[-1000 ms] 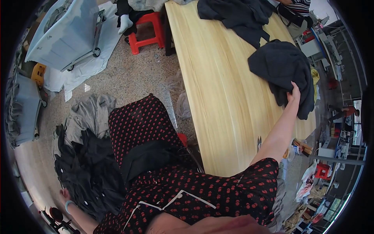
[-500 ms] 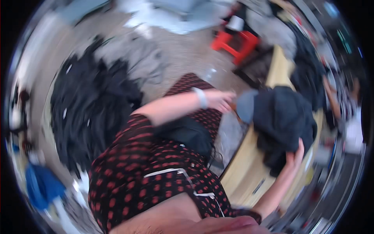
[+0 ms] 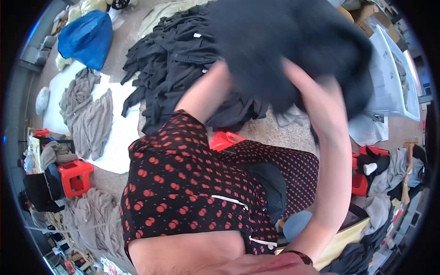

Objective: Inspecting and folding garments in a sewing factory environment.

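Both of the person's arms reach forward; the right hand grips the dark garment, its fingers partly lost in the blurred folds; the left hand runs in behind the same cloth and is mostly hidden, so whether it is open or closed cannot be told. The garment is lifted in a loose bunch at the top of the view, in front of the person; its outline is smeared, and part of it goes out of the picture.

Behind it and to its left a pile of dark clothes spreads over the floor; farther left lie a blue bag and a white sheet with grey clothes on it; a red stool stands just beside the sheet. To the right of the garment is a pale bin with cloth in it; at the lower right the right forearm passes in front of a wooden table, where more dark cloth lies; the person wears a black dress with red dots, and a black cloth rests on the lap.
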Available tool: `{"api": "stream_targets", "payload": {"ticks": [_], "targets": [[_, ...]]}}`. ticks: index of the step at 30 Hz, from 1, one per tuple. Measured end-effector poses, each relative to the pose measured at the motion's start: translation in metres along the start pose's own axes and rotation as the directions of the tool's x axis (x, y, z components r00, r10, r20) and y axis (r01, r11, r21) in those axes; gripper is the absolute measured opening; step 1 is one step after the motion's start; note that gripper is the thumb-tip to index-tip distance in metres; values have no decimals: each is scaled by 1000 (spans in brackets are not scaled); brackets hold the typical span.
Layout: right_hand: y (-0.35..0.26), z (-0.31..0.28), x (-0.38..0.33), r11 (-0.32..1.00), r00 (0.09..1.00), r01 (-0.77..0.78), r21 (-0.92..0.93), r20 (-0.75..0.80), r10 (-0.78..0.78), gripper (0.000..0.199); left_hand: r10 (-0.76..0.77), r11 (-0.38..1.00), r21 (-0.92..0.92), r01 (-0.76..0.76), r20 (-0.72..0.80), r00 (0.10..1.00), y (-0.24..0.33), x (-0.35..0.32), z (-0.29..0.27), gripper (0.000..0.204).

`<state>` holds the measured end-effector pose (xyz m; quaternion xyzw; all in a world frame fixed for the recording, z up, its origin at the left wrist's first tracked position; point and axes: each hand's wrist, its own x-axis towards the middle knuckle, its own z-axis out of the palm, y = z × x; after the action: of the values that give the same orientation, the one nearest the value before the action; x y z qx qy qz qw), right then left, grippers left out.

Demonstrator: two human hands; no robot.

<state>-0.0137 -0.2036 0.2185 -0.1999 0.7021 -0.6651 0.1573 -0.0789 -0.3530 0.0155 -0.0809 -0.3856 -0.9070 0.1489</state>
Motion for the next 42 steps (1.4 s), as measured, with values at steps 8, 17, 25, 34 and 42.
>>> {"api": "stream_targets", "payload": {"ticks": [8, 17, 25, 34, 42], "targets": [[85, 28, -2, 914, 856, 176, -366, 515, 42, 55, -196, 930, -324, -176, -839, 508, 104, 64, -261, 55], [171, -176, -218, 641, 810, -570, -514, -482, 333, 49, -937, 308, -131, 943, -215, 276, -173, -33, -42, 29], [165, -228, -515, 259, -1, -965, 34, -992, 125, 47, -908, 379, 903, 200, 405, -108, -223, -188, 254, 28], [157, -283, -680, 227, -528, -840, 493, -838, -136, 57, -141, 966, 28, -257, 891, -432, -237, -426, 377, 49], [113, -379, -728, 187, -507, -862, 471, -798, -325, 78, -233, 910, -53, -411, 754, -614, -227, -440, 380, 61]]}}
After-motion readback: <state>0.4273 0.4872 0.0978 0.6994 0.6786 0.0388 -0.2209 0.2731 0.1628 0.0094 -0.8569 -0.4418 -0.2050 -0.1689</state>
